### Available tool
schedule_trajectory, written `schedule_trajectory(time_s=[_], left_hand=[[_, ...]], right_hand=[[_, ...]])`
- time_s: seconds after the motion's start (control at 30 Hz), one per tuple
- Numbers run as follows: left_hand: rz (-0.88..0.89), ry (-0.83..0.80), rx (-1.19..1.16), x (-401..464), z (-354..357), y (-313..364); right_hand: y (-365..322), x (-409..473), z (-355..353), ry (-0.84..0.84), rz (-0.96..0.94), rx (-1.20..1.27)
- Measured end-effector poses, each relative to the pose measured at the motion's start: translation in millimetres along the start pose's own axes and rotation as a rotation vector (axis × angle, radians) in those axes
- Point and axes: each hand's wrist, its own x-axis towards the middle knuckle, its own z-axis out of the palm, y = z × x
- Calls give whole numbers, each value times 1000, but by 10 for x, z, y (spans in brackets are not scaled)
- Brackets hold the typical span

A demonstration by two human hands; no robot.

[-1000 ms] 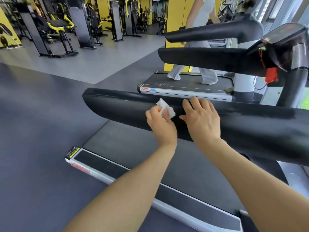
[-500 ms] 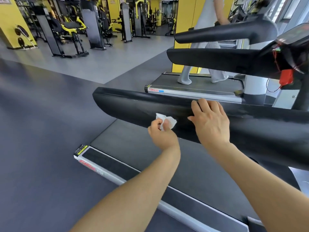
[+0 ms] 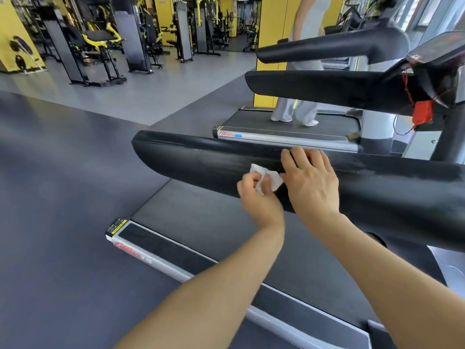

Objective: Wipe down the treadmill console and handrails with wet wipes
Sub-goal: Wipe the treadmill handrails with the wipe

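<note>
My left hand [image 3: 259,197] presses wipe [image 3: 266,178] against near handrail [image 3: 191,159]; my right hand [image 3: 310,180] just right, on rail top. Belt [image 3: 201,222] below. Second treadmill [image 3: 289,137] behind.

"Fitness" in red on far treadmill side rail [image 3: 284,139]

head view, looking down and forward, close over handrail [image 3: 201,159]

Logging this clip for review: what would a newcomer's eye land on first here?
The long black handrail crossing mid-frame, where the left hand pinches a crumpled white wipe against it and the right hand rests over its top. Beyond, another person walks on the next treadmill, beside a red tag dangling at right.
</note>
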Motion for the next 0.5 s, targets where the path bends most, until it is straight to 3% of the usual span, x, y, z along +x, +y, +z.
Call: schedule_trajectory(time_s=[0.1,0.2,0.33,0.4,0.5], left_hand=[[-29,42,-37,71,-30,-38],[-86,276,-43,450,-220,-147],[-318,501,-268,862,-418,-254],[-392,507,-324,811,-368,-253],[-537,366,-375,418,-155,-214]], right_hand=[[6,-2,-25,19,8,-3],[1,4,-29,24,4,1],[-9,15,-27,15,6,10],[-13,7,-17,14,6,4],[-12,-11,2,21,1,-18]])
